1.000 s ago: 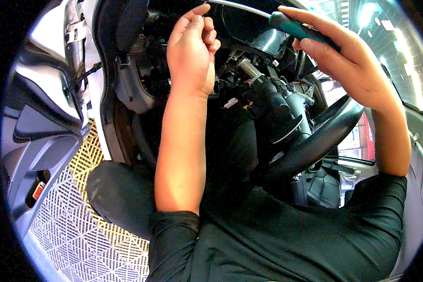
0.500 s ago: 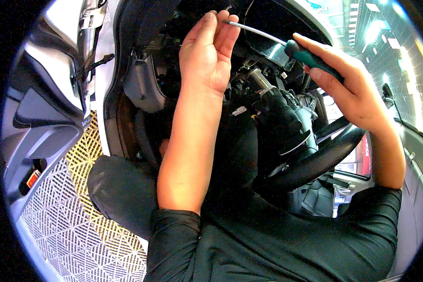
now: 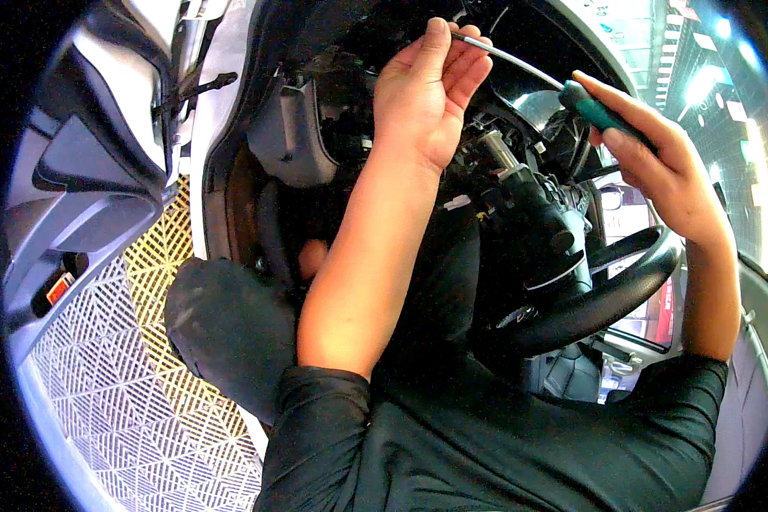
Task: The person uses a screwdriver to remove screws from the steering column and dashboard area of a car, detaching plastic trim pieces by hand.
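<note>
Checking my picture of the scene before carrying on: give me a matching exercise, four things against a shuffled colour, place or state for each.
1. Screwdriver
2. Left hand
3. Steering wheel
4. Slatted floor

A. Close to the tool's tip
B. Yellow and whitish
C. Green and dark grip, held by the right hand
D. Black and curved, lower in view than both hands

Pairs: 1-C, 2-A, 3-D, 4-B

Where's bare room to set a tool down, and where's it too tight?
The lattice floor looks bare between the open door and the black trouser leg. It is crowded around the steering column, and the screwdriver spans the gap between left hand and right hand.
</note>
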